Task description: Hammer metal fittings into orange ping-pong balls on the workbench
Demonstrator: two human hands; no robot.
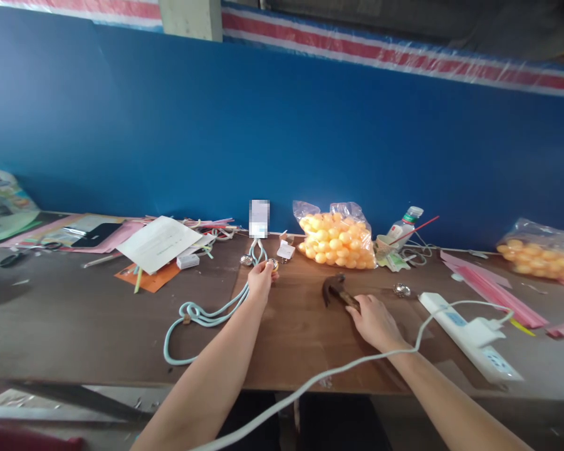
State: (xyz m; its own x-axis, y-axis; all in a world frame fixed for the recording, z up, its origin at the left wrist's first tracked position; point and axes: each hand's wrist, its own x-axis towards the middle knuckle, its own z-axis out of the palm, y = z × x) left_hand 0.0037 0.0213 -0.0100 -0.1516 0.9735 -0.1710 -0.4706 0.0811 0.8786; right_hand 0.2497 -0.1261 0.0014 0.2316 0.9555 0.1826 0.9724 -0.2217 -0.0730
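Observation:
My left hand (262,279) is closed in a pinch around a small shiny round piece (275,264), partly hidden by the fingers; its kind does not show. Beside it lies a pale blue cord (211,319), looped on the tabletop and running up to a white card (259,220) that leans against the blue panel. Just left of the hand is a shiny metal piece (246,260). My right hand (375,321) is wrapped round the wooden handle of a claw hammer (337,288), low over the table, its rusty head pointing left.
A bag of orange balls (337,239) stands behind, near a plastic bottle (407,227). On the right lie a power strip (470,335) and another shiny metal piece (402,289). A white cable (310,383) crosses above my right forearm. Papers (158,243) and scissors (12,258) lie left.

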